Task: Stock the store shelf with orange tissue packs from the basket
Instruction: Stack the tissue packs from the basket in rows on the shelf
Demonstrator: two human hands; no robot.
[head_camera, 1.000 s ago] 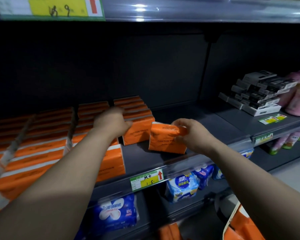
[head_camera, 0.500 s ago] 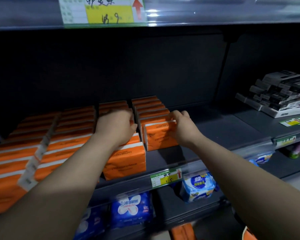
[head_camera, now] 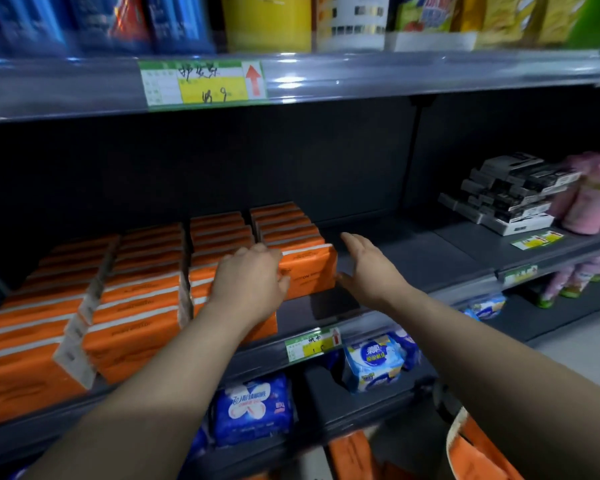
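Several rows of orange tissue packs (head_camera: 142, 299) fill the left half of the dark middle shelf (head_camera: 406, 258). The front pack of the rightmost row (head_camera: 312, 268) stands upright, set back from the shelf edge. My left hand (head_camera: 252, 278) rests on the packs just left of it, fingers loosely bent and touching its left end. My right hand (head_camera: 368, 265) is open, palm facing the pack's right end, a small gap between them. More orange packs (head_camera: 354, 455) show at the bottom edge, with part of an orange and white bag (head_camera: 475, 448) beside them.
Grey boxes (head_camera: 513, 195) and pink bottles (head_camera: 593, 195) stand at the shelf's right. Blue and white packs (head_camera: 253, 410) lie on the shelf below. A price tag (head_camera: 312, 342) sits on the shelf edge. Bare shelf lies right of the orange rows.
My right hand carried an orange pack to the front of the rightmost row, set it down and let go; it has now drawn off to the right. The view tilted upward.
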